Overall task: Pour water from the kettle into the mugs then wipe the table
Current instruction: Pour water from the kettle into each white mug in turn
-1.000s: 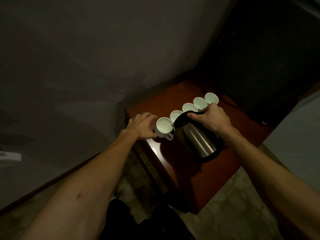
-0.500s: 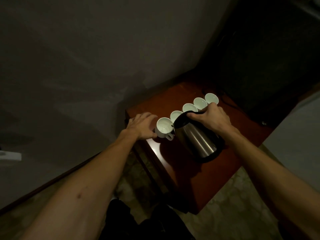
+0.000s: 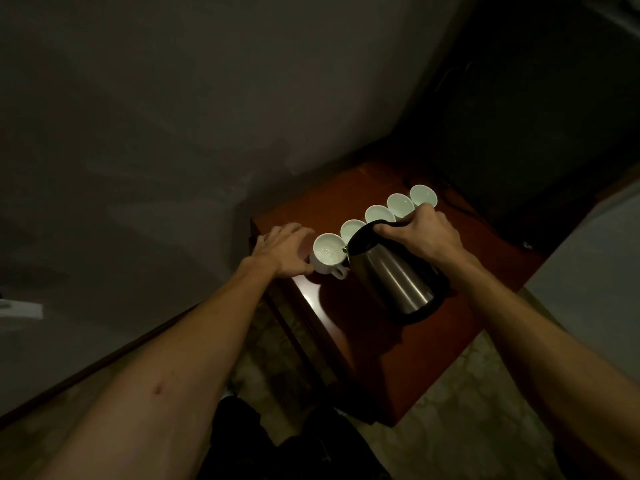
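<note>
Right hand (image 3: 424, 235) is gripping the kettle (image 3: 391, 277), spout tipping toward 10 o'clock over the nearest mug (image 3: 327, 252); left hand (image 3: 282, 249) fingers are spread, steadying it.

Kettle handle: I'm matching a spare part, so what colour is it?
Black, seen in the head view: the kettle handle tops a brushed steel body.

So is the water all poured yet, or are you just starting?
Just starting. The right hand grips the kettle, tipped with its spout at the nearest mug, which the left hand steadies. Four mugs further along the table wait. How full any mug is can't be told. Wiping is left; no cloth shows.
</note>
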A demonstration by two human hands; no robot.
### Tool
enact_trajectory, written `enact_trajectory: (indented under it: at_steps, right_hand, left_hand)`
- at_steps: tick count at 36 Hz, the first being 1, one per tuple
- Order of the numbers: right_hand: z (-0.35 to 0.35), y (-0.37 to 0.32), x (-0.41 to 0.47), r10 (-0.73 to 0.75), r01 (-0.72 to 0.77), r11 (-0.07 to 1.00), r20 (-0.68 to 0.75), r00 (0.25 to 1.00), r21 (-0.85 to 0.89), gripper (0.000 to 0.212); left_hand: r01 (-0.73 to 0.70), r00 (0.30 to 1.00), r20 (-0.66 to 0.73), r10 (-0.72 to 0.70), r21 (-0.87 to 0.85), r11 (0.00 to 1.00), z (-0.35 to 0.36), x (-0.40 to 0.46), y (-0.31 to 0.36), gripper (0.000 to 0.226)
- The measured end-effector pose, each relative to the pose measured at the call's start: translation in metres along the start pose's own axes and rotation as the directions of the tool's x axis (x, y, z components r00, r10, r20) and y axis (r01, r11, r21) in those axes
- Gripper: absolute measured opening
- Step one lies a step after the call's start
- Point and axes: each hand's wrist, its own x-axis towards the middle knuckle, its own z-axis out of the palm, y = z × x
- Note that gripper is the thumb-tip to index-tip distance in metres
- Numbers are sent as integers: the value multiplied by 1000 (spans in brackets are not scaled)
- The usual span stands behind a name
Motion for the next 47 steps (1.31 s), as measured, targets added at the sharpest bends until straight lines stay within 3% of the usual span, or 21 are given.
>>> enact_trajectory:
  at_steps: [27, 47]
  right_hand:
    - [0, -7, 0, 2, -2, 1000, 14, 1000, 7, 50]
    - [-3, -8, 6, 2, -1, 1000, 16, 1000, -19, 55]
  left_hand:
    - [6, 1000, -7, -6, 15, 1000, 2, 5, -5, 91]
    - [9, 1000, 4, -9, 8, 1000, 2, 13, -7, 90]
